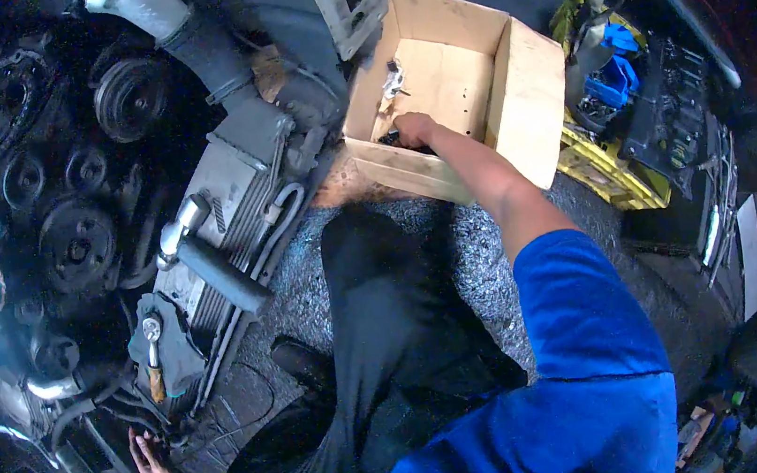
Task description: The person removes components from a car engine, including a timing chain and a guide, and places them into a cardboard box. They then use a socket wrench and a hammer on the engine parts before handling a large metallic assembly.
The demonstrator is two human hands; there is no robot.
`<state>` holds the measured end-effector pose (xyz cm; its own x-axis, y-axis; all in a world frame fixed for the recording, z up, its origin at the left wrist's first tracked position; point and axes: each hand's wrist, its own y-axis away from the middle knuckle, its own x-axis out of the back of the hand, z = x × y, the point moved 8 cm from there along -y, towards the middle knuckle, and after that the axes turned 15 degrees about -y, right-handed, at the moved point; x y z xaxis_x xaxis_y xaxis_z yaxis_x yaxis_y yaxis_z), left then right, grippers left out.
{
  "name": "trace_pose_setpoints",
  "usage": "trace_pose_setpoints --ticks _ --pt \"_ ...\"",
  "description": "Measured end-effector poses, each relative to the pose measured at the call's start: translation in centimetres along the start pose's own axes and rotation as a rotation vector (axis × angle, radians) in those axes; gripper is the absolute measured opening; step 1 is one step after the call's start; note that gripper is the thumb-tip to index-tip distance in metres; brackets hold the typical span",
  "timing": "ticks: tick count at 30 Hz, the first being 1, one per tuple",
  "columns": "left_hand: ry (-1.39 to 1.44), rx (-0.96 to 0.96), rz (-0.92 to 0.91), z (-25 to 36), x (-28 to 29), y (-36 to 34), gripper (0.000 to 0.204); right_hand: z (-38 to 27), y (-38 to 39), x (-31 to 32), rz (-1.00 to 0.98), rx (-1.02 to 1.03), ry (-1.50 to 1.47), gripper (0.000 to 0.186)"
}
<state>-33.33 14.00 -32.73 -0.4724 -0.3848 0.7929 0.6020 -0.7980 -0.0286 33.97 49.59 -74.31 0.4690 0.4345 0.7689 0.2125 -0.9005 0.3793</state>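
My right hand (415, 130) reaches over the near wall of an open cardboard box (521, 105). Its fingers are curled down at small dark parts (390, 138) near the box's left side; what they grip is hidden. A small silver and dark metal piece (392, 79) lies beyond them in the box. At the lower left, my left hand (149, 461) is beside dark hoses and fittings of an engine (77, 245), fingers apart and holding nothing. A ratchet (154, 354) with an orange-brown handle rests on a grey cloth (183, 355) above that hand.
A finned metal cooler (243, 173) stands left of my legs, with a grey tube with a silver end (223, 274) on it. A perforated metal bracket (350, 4) hangs by the box. Right are a yellow crate (611, 170), blue pieces (613, 80) and a dark tool case (669, 97).
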Motion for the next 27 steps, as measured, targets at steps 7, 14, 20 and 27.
trace_pose_setpoints --ticks 7,14,20,27 --pt "-0.051 -0.026 -0.038 1.3 -1.4 -0.2 0.050 5.8 -0.4 -2.1 -0.278 -0.152 -0.128 0.025" --pt "0.048 0.012 -0.044 0.8 -2.3 0.3 0.050 7.2 -1.0 -2.6 -0.198 -0.093 -0.030 0.038" --pt "0.012 -0.042 0.067 3.6 -1.9 -0.3 0.048 6.1 -0.5 1.3 -0.087 0.053 -0.116 0.042" --pt "-0.085 -0.181 0.130 7.7 -2.3 0.5 0.032 -5.4 9.3 9.7 0.320 -0.068 -0.967 0.041"
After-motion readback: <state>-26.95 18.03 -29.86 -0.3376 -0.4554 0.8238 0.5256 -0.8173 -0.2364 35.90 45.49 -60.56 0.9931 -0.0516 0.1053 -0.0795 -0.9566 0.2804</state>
